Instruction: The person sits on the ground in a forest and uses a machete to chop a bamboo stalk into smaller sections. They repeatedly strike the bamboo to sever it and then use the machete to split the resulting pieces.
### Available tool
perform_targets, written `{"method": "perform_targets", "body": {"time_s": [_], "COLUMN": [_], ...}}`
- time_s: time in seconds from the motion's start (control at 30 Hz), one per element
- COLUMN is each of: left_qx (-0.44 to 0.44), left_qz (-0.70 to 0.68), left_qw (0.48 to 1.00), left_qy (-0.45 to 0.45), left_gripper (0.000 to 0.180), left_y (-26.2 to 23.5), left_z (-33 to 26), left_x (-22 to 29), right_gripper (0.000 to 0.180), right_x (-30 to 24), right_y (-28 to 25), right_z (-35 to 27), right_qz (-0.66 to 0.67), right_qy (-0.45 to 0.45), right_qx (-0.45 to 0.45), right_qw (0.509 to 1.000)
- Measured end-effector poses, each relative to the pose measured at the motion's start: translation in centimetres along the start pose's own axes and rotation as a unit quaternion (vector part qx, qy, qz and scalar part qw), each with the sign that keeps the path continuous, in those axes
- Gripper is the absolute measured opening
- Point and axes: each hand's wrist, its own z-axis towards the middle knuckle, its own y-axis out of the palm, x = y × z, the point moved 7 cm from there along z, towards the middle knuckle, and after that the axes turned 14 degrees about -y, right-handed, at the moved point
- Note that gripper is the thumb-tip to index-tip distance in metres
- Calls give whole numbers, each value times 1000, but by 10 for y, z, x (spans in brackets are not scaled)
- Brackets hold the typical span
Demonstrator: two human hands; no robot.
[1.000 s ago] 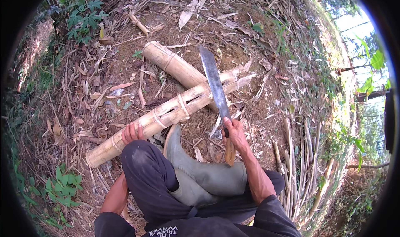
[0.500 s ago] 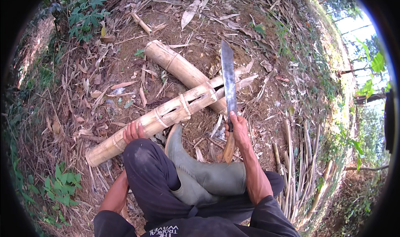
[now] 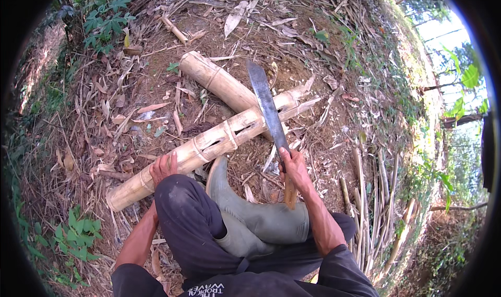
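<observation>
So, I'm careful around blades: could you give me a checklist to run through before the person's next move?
1. Machete held by its handle: ok, the right hand is closed around it.
2. Left hand away from the blade: ok, it lies on the left part of the upper bamboo; the blade crosses above the right part.
3. Upper bamboo supported: ok, it lies across the lower bamboo.
4. Upper bamboo free of splits: not ok, dark gaps show and its right end is ragged.
5. Hands gloved: not ok, both are bare.
6. Blade off the bamboo: cannot tell from this angle.
</observation>
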Motion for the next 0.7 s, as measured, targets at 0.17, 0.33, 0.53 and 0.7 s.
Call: {"method": "perform_targets", "body": {"time_s": [0.17, 0.33, 0.53, 0.7], "left_qx": [70, 98, 116, 0], "left_qz": [3, 1, -13, -86], "left_qw": [998, 995, 993, 996], "left_qy": [-2, -4, -9, -39], "left_gripper": [70, 70, 70, 70], "left_y": [1, 1, 2, -3], "left_z": [-5, -7, -7, -1], "left_x": [5, 4, 3, -2], "right_gripper": [45, 43, 43, 43], "right_x": [-1, -1, -7, -2], "right_y": [-18, -4, 8, 18], "right_z": [10, 2, -3, -6], "right_qz": [84, 77, 25, 70], "right_qy": [13, 12, 5, 24], "right_qx": [40, 1, -34, -43], "right_qw": [996, 997, 999, 996]}}
